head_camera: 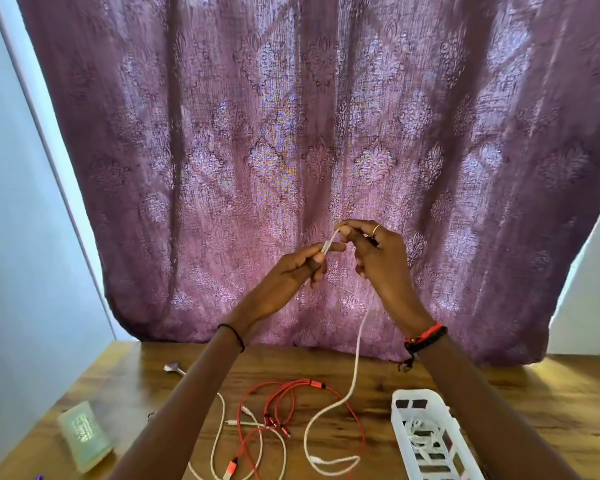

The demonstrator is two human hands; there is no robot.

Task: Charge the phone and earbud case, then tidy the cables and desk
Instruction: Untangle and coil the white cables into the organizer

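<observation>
That white cable (pixel 355 358) is going to behave like any thin braided cord: weighs nothing, totally floppy, and any fold will probably spring open the second you let go. Best place to hold it is right at the bend, with the doubled strands pinched together, and that's basically what's happening here. The plug ends are the only stiff bits, so I'd leave those for plugging in and not yank on them.

Looks-wise it's off-white with a woven texture. It's doubled over at the top, then one strand drops down and snakes into a loose loop on the desk (pixel 534 393), and the plug lies at the near edge.

Both hands are up in front of the curtain (pixel 291 116), well above the desk. The left hand (pixel 291 271) has its thumb and fingers closed on the doubled part. The right hand (pixel 378 261) pinches the fold at the very top, other fingers curled.

The red cable (pixel 326 389) is a multi-head one, sprawled in a tangle under the hands, overlapping another white lead (pixel 219 431). The basket (pixel 399 420) on the right has more white cord in it. There's a green pouch thing (pixel 84 434) at far left, can't tell what it is. No phone in view that I can see
</observation>
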